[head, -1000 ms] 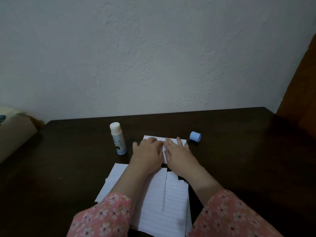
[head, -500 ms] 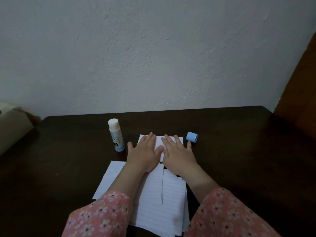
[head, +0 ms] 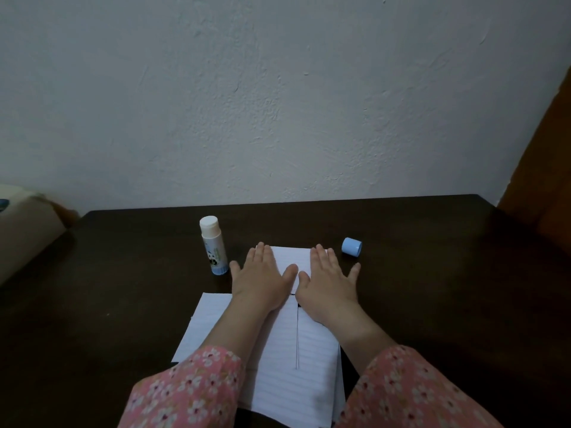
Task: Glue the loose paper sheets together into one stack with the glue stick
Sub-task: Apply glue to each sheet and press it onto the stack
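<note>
On the dark table [head: 432, 273], the left hand [head: 262, 278] and right hand [head: 327, 282] press flat, fingers straight, on the small far paper sheet [head: 293, 257], lined sheets [head: 278, 366] under the forearms, the uncapped glue stick [head: 213, 245] upright at left, its blue cap [head: 352, 247] at right.

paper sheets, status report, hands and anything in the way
Left hand and right hand flat on the paper sheets, fingers straight, pressing. Glue stick upright, uncapped, left of the hands. Blue cap on its side to the right. Nothing blocking.
</note>
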